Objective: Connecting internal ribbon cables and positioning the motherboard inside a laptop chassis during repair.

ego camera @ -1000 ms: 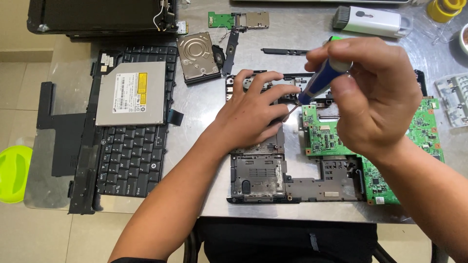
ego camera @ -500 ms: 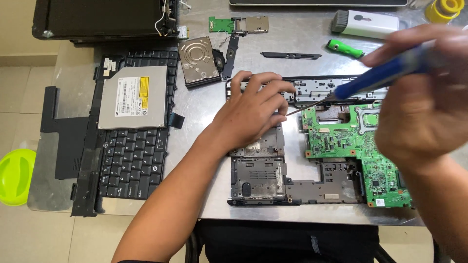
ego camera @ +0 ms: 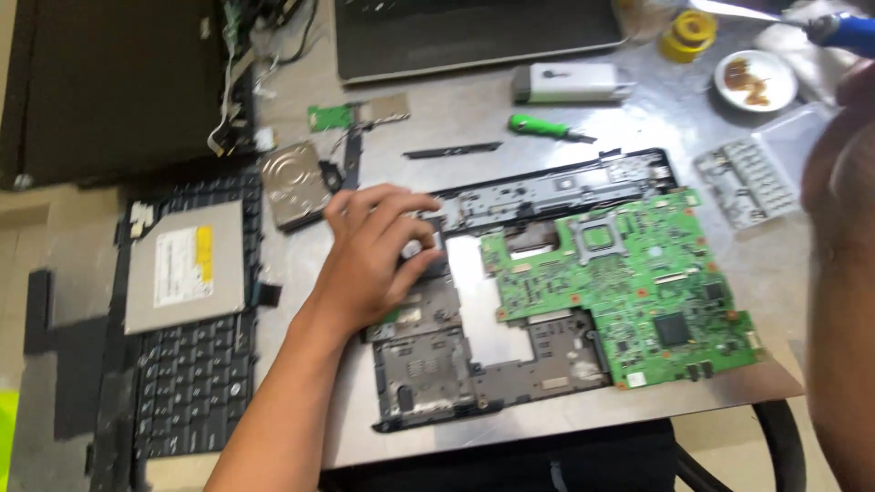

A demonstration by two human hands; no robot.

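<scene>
In the head view, the left hand is lying spread and pressing flat on the black plastic laptop base, just left of the green circuit board seated in it. The right hand, far right of the board, is lifting a blue-handled tool; its grip I cannot tell. Leaning weight risks flexing the base and stressing that board.

A bright green circuit board dotted with black chips sits in a dark grey laptop base. Far off lie a green-handled screwdriver, a yellow roll and a white dish. The left keyboard is black, the drive silver-grey with a yellow-marked white label.
</scene>
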